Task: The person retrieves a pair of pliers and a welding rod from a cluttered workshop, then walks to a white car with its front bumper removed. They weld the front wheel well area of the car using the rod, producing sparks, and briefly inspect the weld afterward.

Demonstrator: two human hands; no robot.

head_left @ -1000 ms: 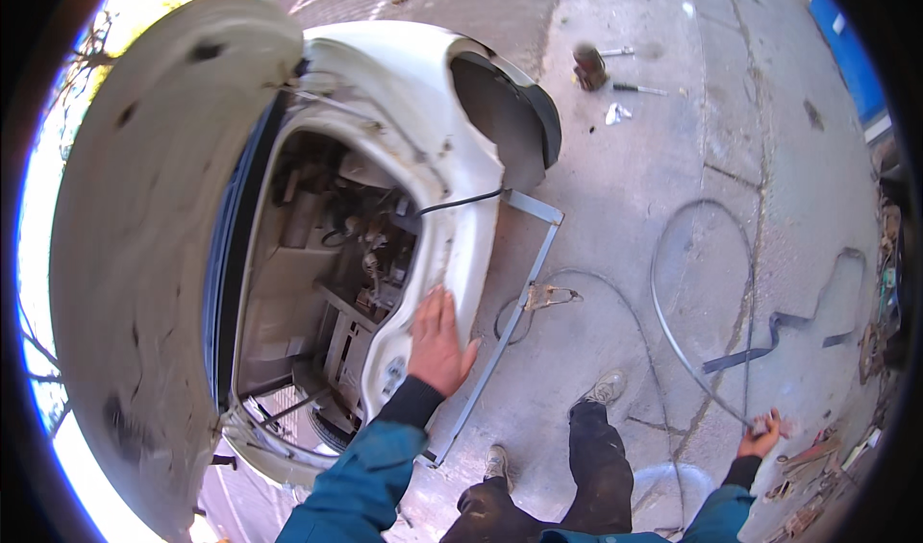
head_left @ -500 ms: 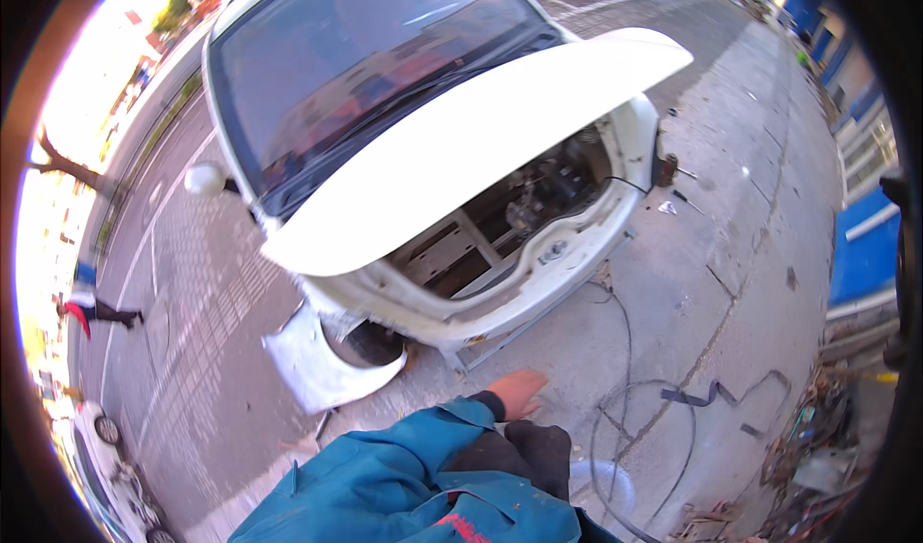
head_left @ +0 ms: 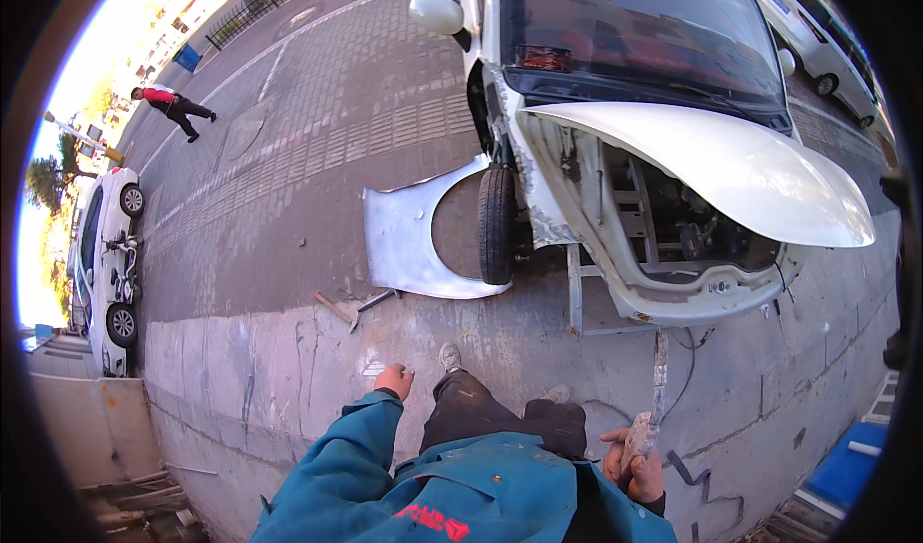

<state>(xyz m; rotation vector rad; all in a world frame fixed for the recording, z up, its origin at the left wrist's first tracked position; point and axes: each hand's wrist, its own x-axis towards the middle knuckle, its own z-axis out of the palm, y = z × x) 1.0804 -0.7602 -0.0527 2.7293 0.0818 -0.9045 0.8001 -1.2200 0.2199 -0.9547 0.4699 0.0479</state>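
My right hand [head_left: 646, 474], low on the right, is closed round the pale, crusted grip of a long narrow metal bar [head_left: 661, 375]. This bar stands nearly upright in view, its far end close to the car's front. My left hand [head_left: 394, 380] hangs over the pavement with fingers loosely curled and nothing visible in them. Ahead is a white car [head_left: 548, 192] with its front stripped and its hood [head_left: 721, 168] partly raised. A loose silver-white fender [head_left: 399, 240] lies on the ground beside the bare front wheel [head_left: 496, 226].
A hammer [head_left: 338, 310] and a dark-headed tool [head_left: 377, 300] lie below the fender. A metal frame [head_left: 577, 303] sits under the car's front. Cable [head_left: 687, 380] and a dark strip [head_left: 707, 495] lie at right. A person [head_left: 175, 108] walks far left, past a parked white car [head_left: 108, 264].
My view has swung left, so the car now sits farther right and the fender nearer the middle. My right hand with the bar has come into view; my left hand shows farther left.
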